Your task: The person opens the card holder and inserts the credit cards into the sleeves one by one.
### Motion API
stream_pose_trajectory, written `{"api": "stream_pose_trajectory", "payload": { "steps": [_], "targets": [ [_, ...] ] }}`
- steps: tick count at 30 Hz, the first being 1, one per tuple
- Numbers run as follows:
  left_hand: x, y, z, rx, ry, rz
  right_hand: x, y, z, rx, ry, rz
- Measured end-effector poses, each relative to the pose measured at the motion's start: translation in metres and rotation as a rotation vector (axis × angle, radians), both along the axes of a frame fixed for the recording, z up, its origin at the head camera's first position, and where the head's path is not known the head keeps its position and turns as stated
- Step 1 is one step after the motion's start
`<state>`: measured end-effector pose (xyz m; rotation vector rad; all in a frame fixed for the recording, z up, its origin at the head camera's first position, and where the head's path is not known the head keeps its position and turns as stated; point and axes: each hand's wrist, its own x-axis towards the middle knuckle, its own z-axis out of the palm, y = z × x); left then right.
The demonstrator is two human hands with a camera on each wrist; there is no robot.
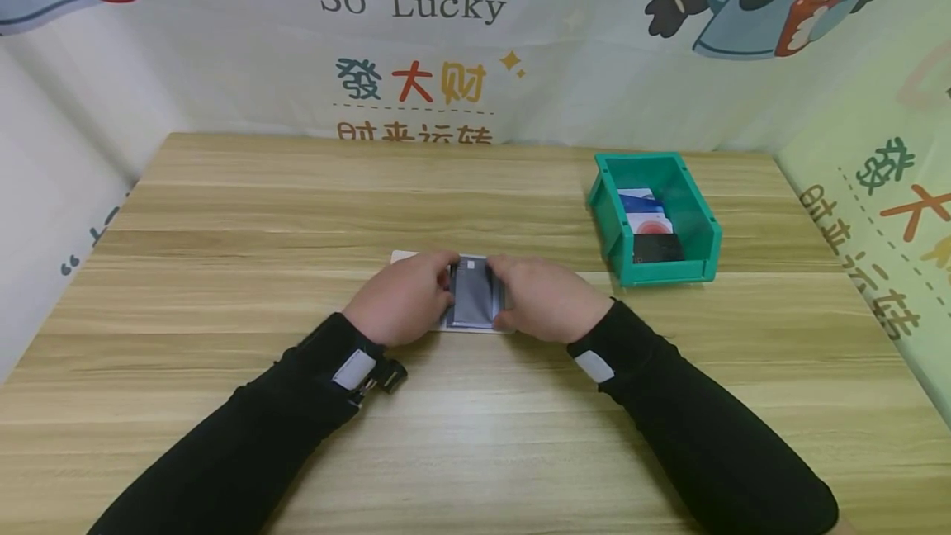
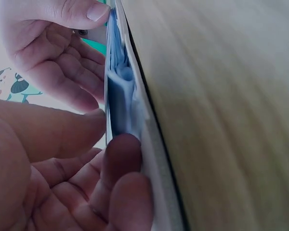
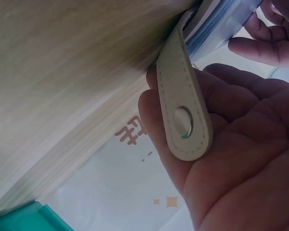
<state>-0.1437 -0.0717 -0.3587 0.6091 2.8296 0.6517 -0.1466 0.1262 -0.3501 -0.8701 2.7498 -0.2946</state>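
A card holder [image 1: 472, 297] lies spread on the table between both hands, its clear sleeves showing a grey card-like face on top. In the left wrist view its stacked plastic sleeves [image 2: 118, 53] are seen edge-on, with a gap open between them. My left hand [image 1: 404, 295] pinches the sleeves at the left edge, thumb on the outer face and fingertips at the gap. At the right edge my right hand [image 1: 553, 297] holds the holder between thumb and fingers. A cream strap [image 3: 183, 91] with a round metal snap stretches across the right palm.
To the right and farther back on the wooden table [image 1: 260, 213] stands a green bin [image 1: 702, 238] with several cards [image 1: 646, 209] inside. A printed cloth backdrop [image 1: 579, 89] rises behind the table and at both sides.
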Motion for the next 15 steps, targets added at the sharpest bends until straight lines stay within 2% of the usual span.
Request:
{"api": "stream_pose_trajectory", "payload": {
  "steps": [8,15],
  "targets": [
    [0.001,0.002,0.0021,-0.024,-0.012,-0.009,-0.0003,0.0,0.0006,0.008,-0.014,-0.02],
    [0.002,0.0032,0.0034,-0.025,-0.021,-0.006,-0.0013,0.0011,-0.0011,-0.039,-0.025,-0.035]
  ]
}}
